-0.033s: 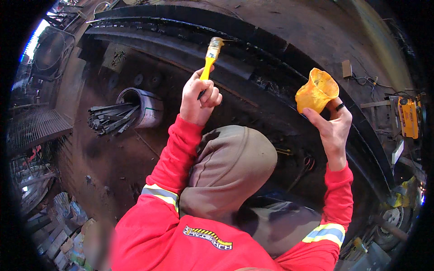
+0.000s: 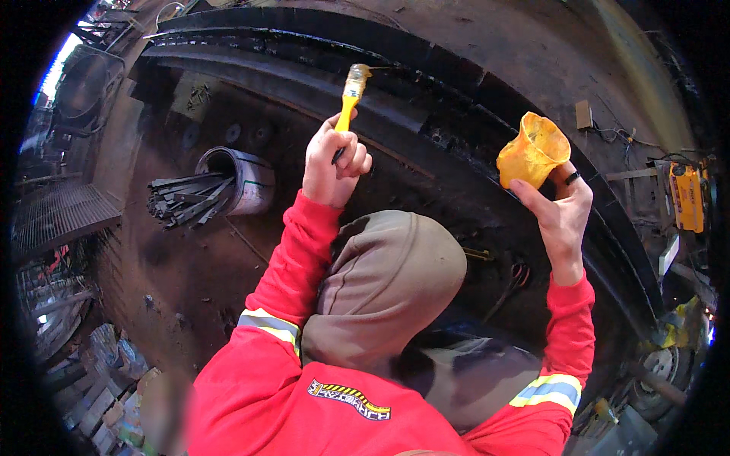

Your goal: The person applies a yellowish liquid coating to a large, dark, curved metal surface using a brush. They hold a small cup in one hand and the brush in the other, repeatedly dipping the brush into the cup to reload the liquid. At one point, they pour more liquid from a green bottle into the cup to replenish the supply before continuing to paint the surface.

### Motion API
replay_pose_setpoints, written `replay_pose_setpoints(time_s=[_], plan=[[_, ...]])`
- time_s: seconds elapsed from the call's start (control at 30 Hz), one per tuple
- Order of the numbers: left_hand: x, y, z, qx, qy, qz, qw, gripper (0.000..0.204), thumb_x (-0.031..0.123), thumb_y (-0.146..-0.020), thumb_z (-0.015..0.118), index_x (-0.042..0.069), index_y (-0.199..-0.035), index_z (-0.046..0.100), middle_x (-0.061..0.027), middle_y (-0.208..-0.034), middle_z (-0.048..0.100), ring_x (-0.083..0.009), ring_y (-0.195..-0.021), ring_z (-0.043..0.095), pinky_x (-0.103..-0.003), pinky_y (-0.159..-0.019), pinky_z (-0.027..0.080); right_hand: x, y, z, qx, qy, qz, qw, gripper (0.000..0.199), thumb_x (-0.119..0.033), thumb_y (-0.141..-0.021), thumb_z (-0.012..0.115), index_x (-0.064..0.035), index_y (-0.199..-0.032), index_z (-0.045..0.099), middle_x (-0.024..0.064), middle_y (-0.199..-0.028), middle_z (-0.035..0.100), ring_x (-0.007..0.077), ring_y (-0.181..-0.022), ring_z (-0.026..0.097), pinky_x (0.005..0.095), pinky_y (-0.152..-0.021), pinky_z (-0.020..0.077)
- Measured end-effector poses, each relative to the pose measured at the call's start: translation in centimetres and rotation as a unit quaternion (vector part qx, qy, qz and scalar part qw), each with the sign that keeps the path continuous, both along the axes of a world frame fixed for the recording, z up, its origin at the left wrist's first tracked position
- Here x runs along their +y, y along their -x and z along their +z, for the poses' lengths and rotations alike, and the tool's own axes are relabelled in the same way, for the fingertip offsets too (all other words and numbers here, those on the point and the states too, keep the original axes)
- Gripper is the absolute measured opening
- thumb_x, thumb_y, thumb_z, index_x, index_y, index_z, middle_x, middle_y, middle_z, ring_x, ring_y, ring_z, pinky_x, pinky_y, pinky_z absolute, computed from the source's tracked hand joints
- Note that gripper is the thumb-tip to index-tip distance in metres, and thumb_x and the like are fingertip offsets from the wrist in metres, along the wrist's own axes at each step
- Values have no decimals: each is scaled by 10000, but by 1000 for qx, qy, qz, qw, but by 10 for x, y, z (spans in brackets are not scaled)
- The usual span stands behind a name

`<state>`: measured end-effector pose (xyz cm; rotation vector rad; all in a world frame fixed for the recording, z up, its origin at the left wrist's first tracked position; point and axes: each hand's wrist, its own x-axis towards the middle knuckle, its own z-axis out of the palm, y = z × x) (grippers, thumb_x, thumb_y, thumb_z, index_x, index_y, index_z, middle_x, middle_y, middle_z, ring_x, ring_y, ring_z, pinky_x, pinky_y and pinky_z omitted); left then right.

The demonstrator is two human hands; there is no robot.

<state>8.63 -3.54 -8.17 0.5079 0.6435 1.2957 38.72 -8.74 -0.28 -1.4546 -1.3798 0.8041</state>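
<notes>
My left hand (image 2: 337,163) is closed around the yellow handle of a paintbrush (image 2: 353,93). The brush points upward, and its bristles are smeared with paint. They lie in line with the long dark metal beam (image 2: 312,47); whether they touch it I cannot tell. On the right, my right hand (image 2: 561,216) grips a wavy-rimmed cup (image 2: 534,152), coated yellow-orange. Its thumb presses the near side, while the other fingers are partly hidden behind the cup. The cup's mouth tilts up, and how much is inside does not show clearly.
A white bucket (image 2: 253,185) lies on its side at the left, dark metal strips (image 2: 190,199) spilling from it. Brown cloth (image 2: 391,281) bulges between my arms. Far right stands a yellow machine (image 2: 687,197) near a cable. Scrap pieces (image 2: 99,403) crowd the lower left.
The paintbrush has shifted very slightly to the left with my left hand. My right hand and the cup are almost unchanged.
</notes>
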Motion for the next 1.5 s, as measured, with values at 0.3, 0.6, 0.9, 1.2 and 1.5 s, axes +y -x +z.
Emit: replay_pose_setpoints(time_s=[0.3,0.6,0.9,1.2,1.5], plan=[[3,-70,-6,-29,64,43,997,252,120,-900,463,63,-1144,486,19,-552,318,-97,-440,309,-292,-487,310,5,15,12,-18,-8,37,999,462,-142,-705,863,24,-1093,677,75,-1009,714,143,-935,664,300,-926,481],[-3,-105,1,202,40,6,979,500,33,-869,540,-100,-1300,324,-31,-618,475,-102,-442,424,-279,-437,379,-4,12,13,-3,-22,37,999,465,-92,-706,859,38,-1110,667,76,-1014,710,129,-934,660,289,-918,485],[-12,-83,-10,170,68,19,983,458,23,-892,510,-79,-1305,340,-17,-584,432,-99,-406,369,-273,-408,325,-10,10,11,20,-25,26,999,464,-99,-700,861,35,-1103,672,78,-1020,714,132,-940,663,289,-918,485],[-9,-85,9,88,33,-10,996,386,39,-887,490,-34,-1251,385,-15,-576,398,-110,-415,352,-293,-449,332,-8,9,12,1,-28,26,999,476,-116,-694,863,30,-1108,676,76,-1012,716,133,-932,664,294,-920,483],[-22,-68,31,51,2,-29,998,435,49,-874,491,-12,-1296,406,4,-565,366,-104,-428,357,-289,-470,342,-6,9,9,-2,-17,31,999,455,-111,-699,857,26,-1096,678,70,-1005,717,126,-925,664,283,-907,486]])
